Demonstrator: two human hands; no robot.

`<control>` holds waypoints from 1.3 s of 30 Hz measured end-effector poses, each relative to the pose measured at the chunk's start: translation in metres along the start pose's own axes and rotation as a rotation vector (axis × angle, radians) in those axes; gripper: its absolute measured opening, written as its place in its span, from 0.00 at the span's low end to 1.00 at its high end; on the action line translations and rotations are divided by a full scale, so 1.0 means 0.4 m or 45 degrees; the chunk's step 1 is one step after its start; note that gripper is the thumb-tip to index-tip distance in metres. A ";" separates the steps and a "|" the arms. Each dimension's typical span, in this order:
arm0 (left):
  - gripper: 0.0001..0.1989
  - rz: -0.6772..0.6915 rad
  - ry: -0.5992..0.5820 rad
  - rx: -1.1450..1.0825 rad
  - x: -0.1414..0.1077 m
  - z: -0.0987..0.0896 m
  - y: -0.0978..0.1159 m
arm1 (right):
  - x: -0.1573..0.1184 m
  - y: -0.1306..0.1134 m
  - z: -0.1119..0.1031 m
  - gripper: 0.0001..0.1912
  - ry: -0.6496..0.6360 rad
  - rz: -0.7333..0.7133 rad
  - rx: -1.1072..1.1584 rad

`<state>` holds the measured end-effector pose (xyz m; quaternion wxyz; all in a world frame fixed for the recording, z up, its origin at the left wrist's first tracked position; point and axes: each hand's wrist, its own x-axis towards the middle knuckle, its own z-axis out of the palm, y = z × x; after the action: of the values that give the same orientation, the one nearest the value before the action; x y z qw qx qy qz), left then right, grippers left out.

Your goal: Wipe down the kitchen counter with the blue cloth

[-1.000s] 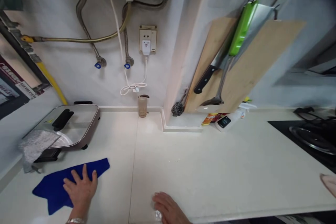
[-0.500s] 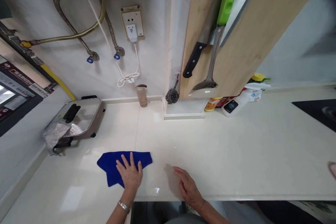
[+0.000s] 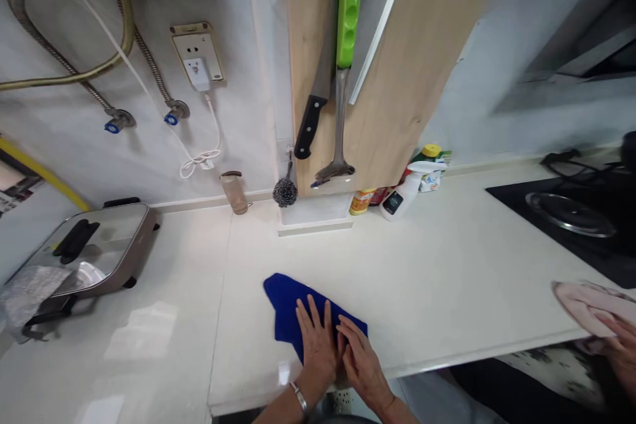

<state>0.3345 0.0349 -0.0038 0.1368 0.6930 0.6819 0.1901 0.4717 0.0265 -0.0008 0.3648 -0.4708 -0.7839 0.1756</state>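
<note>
A blue cloth (image 3: pixel 287 301) lies on the white countertop (image 3: pixel 447 265) near its front edge. My left hand (image 3: pixel 315 341) lies flat on the cloth with its fingers spread, a bracelet on the wrist. My right hand (image 3: pixel 362 358) rests beside it, fingers apart, touching the cloth's right end. The two hands lie side by side and nearly touch.
An electric pan (image 3: pixel 94 248) stands at the left. A spray bottle (image 3: pixel 405 189) and small bottles sit by the wall under hanging cutting boards, a knife (image 3: pixel 311 126) and a spatula. A gas hob (image 3: pixel 571 215) is at the right. Another person's hand holds a pink cloth (image 3: pixel 583 301) at the right edge.
My left hand has slid the blue cloth to the right along the counter. My right hand has come up against it. The view has shifted right, showing the hob and pink cloth.
</note>
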 end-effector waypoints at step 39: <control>0.41 -0.567 0.445 0.334 -0.034 -0.332 -0.526 | 0.134 0.594 -0.293 0.34 0.148 0.304 -0.936</control>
<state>0.0869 0.0190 0.0188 -0.0350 0.4952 0.8488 0.1821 0.6876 0.1825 -0.0473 0.1926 -0.6672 -0.7122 -0.1026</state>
